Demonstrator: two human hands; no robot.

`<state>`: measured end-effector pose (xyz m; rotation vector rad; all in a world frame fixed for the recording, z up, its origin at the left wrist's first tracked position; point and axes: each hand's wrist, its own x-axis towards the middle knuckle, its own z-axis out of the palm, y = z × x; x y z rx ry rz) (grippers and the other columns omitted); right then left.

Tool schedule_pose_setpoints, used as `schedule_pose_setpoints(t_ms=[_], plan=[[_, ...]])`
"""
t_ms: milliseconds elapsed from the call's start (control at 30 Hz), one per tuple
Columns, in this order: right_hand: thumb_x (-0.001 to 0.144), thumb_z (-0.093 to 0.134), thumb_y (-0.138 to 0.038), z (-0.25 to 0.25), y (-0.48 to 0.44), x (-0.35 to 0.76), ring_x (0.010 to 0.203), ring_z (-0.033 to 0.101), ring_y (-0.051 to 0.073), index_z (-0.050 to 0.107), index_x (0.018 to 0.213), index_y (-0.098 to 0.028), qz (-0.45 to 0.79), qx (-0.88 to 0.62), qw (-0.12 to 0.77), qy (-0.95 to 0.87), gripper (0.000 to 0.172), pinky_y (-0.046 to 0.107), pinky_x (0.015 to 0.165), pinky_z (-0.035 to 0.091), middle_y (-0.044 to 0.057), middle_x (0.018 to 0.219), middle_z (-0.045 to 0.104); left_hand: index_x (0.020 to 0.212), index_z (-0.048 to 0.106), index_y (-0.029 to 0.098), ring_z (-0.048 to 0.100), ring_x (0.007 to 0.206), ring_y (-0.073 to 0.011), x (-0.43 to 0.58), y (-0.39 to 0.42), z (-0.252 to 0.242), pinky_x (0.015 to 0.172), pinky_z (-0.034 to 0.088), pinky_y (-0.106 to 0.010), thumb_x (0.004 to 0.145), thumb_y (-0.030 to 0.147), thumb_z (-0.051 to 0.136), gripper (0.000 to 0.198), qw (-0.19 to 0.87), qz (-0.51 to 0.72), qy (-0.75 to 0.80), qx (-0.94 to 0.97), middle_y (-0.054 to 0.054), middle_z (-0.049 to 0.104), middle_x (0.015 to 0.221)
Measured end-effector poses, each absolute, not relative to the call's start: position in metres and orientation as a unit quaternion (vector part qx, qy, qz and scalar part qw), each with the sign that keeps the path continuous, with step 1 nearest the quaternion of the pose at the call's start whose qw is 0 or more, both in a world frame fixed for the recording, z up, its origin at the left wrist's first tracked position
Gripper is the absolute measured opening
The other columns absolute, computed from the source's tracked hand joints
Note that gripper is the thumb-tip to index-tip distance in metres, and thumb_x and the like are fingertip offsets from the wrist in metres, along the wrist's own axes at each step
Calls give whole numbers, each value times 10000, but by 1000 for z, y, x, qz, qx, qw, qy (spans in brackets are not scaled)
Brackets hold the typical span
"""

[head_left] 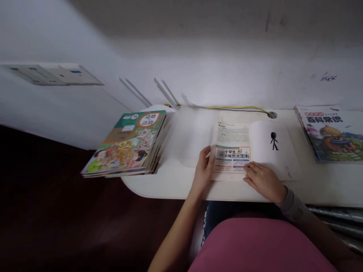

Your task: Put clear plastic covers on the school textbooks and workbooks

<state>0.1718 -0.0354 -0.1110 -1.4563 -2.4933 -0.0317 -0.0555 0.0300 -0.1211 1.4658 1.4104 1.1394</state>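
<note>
White-paged, the open printed book lies flat on a white, round-cornered tabletop, right before the person. Its left-hand pages smear into a pale blur, so their number and edges cannot be made out; the small print is mostly unreadable. On its right side shows a black stick figure. The hands are apart: the left hand is curled at the printed page's left edge, and whether it pinches paper cannot be told; the right hand lies spread over the lower right corner, covering part of the coloured panel. Leftward sits a stack of green-and-brown illustrated books, lower covers hidden. Rightward, a white-covered picture book is cut off by the frame. Behind runs a thin yellow cable.
</note>
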Motion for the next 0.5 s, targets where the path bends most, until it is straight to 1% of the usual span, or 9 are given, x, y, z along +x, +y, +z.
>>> schedule_pose_setpoints(t_ms=[67, 133, 200, 233, 300, 367, 400, 433, 500], plan=[[904, 527, -276, -109, -34, 175, 1066, 628, 263, 604, 1143, -114, 5, -495, 134, -859, 299, 407, 922, 509, 165, 1135, 669, 1300, 466, 241, 532, 1204, -252, -56, 29, -112, 999, 429, -410, 857, 504, 538, 520, 486, 502, 528, 483, -102, 544, 1337], [913, 510, -290, -107, -33, 176, 1068, 628, 262, 596, 1156, -109, 33, -491, 147, -858, 315, 405, 919, 512, 166, 1126, 674, 1321, 458, 231, 554, 1178, -277, -54, 28, -103, 964, 458, -429, 835, 535, 562, 582, 571, 521, 491, 401, -120, 523, 1365], [918, 498, -344, -106, -32, 179, 1080, 624, 275, 569, 1210, -113, 78, -495, 170, -849, 379, 429, 915, 513, 175, 1142, 667, 1313, 479, 188, 543, 1192, -306, -48, 26, -97, 971, 453, -461, 832, 587, 530, 627, 628, 522, 441, 373, -150, 509, 1377], [919, 488, -385, -106, -31, 181, 1077, 626, 282, 539, 1257, -120, 108, -499, 186, -840, 432, 444, 909, 515, 178, 1151, 663, 1306, 493, 171, 512, 1228, -314, -43, 24, -95, 997, 431, -473, 844, 612, 489, 639, 638, 521, 417, 385, -157, 498, 1387], [932, 429, -456, -104, -27, 187, 1071, 632, 276, 430, 1374, -140, 198, -497, 234, -812, 543, 452, 900, 519, 166, 1170, 659, 1328, 486, 177, 411, 1322, -306, -27, 19, -92, 1061, 367, -484, 884, 624, 385, 638, 621, 509, 382, 457, -139, 445, 1438], [960, 304, -496, -97, -23, 198, 1075, 634, 244, 299, 1455, -158, 323, -459, 299, -772, 600, 425, 906, 522, 146, 1200, 648, 1377, 442, 215, 305, 1388, -282, -8, 12, -88, 1120, 279, -495, 920, 588, 326, 601, 564, 472, 353, 578, -100, 362, 1499], [966, 246, -510, -92, -22, 205, 1092, 626, 230, 270, 1469, -170, 378, -432, 331, -749, 608, 409, 917, 517, 136, 1226, 635, 1399, 413, 228, 258, 1410, -274, 2, 9, -85, 1142, 231, -503, 929, 569, 325, 588, 524, 445, 331, 647, -88, 325, 1518], [963, 219, -527, -85, -21, 212, 1117, 611, 222, 276, 1469, -185, 420, -411, 358, -726, 613, 396, 934, 509, 125, 1261, 615, 1419, 382, 229, 215, 1425, -270, 12, 7, -82, 1157, 187, -511, 932, 554, 333, 587, 480, 415, 303, 712, -87, 293, 1532], [934, 309, -564, -69, -21, 227, 1155, 584, 235, 382, 1421, -213, 460, -410, 397, -681, 604, 386, 963, 492, 107, 1305, 584, 1453, 314, 204, 140, 1443, -271, 31, 3, -74, 1166, 141, -526, 933, 535, 351, 617, 398, 357, 241, 810, -108, 248, 1546]])
